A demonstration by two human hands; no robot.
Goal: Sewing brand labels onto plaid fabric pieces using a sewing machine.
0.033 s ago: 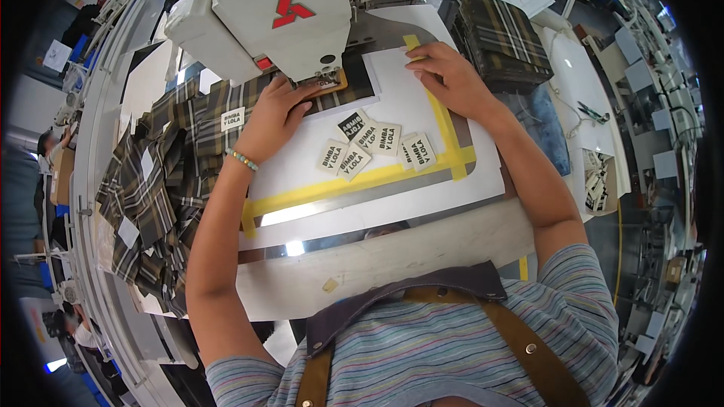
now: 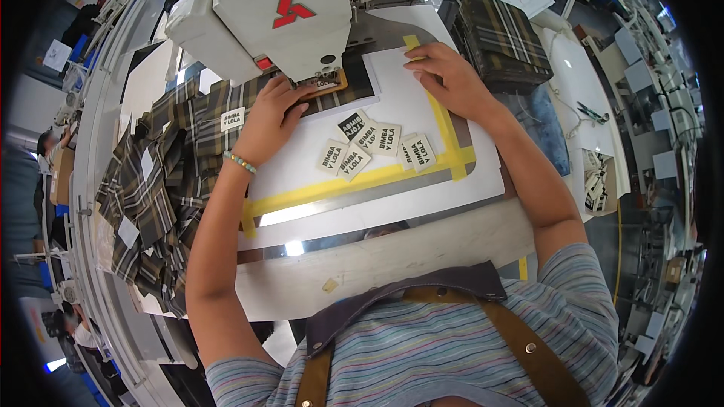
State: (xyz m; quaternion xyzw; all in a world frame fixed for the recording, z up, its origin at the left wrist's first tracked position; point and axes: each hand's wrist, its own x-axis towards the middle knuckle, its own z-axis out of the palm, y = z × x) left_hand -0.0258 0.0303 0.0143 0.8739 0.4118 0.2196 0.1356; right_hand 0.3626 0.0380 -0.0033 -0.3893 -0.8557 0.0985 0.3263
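Observation:
Under the head of a white sewing machine (image 2: 283,22), a small orange clamp frame (image 2: 332,84) lies over a label on plaid fabric (image 2: 249,95). My left hand (image 2: 270,120) rests on the fabric beside the frame, its fingertips touching or close to the frame's left end and its thumb apart. Near the yellow tape (image 2: 435,98) at the right, my right hand (image 2: 449,79) is empty, with bent fingers spread a little. Several square cream labels (image 2: 353,160) and a dark one (image 2: 351,126) lie on the white sheet (image 2: 302,177) between my arms. Another label (image 2: 233,118) lies on the fabric left of my wrist.
A heap of plaid pieces (image 2: 162,188) hangs at the left table edge. Stacked plaid pieces (image 2: 505,41) stand at the far right. Beyond my right arm are thread snips (image 2: 593,111) and a box of labels (image 2: 597,181). The machine head overhangs the work area.
My left hand has shifted very slightly left, baring a little more of the label in the frame. My right hand stays nearly still.

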